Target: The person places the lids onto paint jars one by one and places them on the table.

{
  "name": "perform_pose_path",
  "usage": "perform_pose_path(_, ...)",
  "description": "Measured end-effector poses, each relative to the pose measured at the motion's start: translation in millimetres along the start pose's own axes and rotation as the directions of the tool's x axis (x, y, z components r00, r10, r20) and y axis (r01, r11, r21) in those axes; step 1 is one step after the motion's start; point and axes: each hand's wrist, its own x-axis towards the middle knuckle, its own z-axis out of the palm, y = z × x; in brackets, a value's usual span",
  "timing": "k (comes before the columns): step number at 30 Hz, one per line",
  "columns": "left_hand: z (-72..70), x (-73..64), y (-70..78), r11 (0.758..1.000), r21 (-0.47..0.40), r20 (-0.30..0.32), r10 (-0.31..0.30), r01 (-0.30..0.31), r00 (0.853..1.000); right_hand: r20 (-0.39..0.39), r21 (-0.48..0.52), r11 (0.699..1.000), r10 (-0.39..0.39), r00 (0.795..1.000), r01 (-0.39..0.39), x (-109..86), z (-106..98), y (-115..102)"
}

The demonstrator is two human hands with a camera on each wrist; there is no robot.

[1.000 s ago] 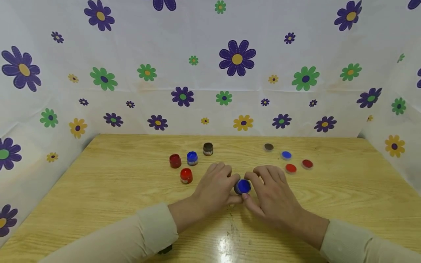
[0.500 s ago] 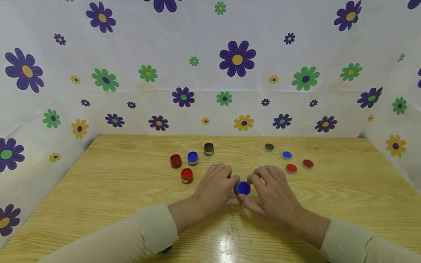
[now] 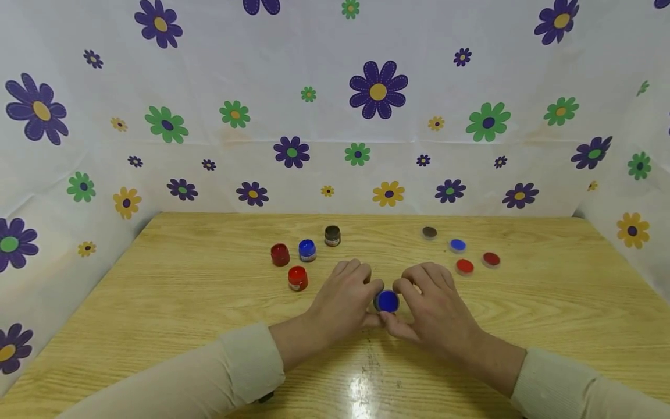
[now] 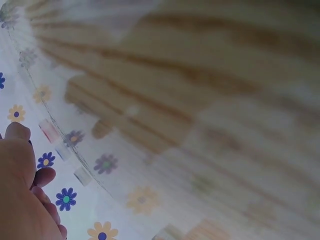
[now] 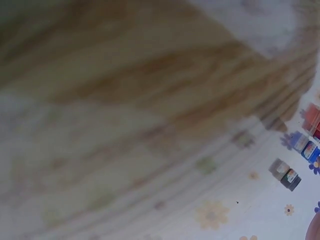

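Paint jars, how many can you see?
5. The bright red jar, dark red jar, blue jar and dark jar stand on the table, left of the blue-topped jar between the left hand and right hand. Others might be hidden.

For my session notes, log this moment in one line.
left hand: grips jar; right hand: pinches same jar; open jars: four, beyond left; lids: four, beyond right

Head pic has soft, even light, w/ white glare (image 3: 360,391) on near part of the table (image 3: 183,291). L & R wrist pics are hazy, w/ large areas v. blurred.
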Motion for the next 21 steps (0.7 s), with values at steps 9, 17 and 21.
perform_pose_path(9,0.4,0.7,-0.6,1.000,-0.011,-0.013,0.004,-0.004,1.000,-0.024,0.013,0.999,-0.035,0.999,0.035,0.9,-1.3,0.7)
perform_pose_path(17,-1.0,0.9,0.0,1.000,-0.017,0.009,-0.002,0.002,1.000,-0.014,0.003,1.000,-0.022,1.000,0.022,1.6,-2.5,0.6)
perform_pose_path(21,-1.3,0.6,0.3,1.000,-0.013,0.017,-0.007,0.008,1.000,0.006,-0.002,1.000,0.004,1.000,-0.004,0.9,-2.7,0.9)
